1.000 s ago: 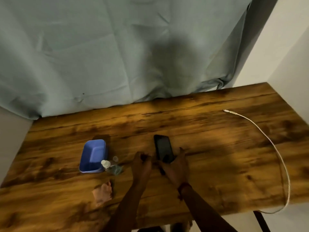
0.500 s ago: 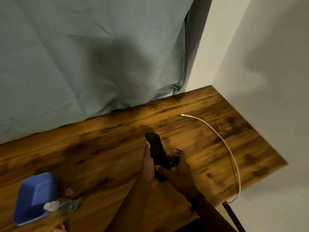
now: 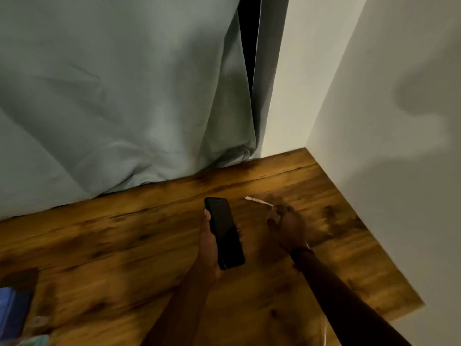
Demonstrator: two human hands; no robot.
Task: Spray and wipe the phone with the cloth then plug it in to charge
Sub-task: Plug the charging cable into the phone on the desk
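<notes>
We hold the phone (image 3: 225,233) in our left hand (image 3: 208,248) above the table (image 3: 124,245), near its back edge. Our right hand (image 3: 290,227), fingers spread, hovers over the charging cable (image 3: 258,201) near the right corner. Plugging in looks left.

Dim, warm light is falling from behind and above the person, throwing a big soft shadow onto the white wall (image 3: 399,121) at right and leaving the curtain (image 3: 112,96) grey and flat, with no glare showing anywhere. Motion blur is smearing the right hand (image 3: 290,227) and its fingers (image 3: 283,211), the cable (image 3: 259,201) and the desk (image 3: 124,245) grain, while the phone (image 3: 225,233) in the left hand (image 3: 208,245) is staying fairly sharp, its screen dark. The wide lens is bending the wall edges, and the blue tray (image 3: 12,313) at lower left is dissolving into a dark blur.
</notes>
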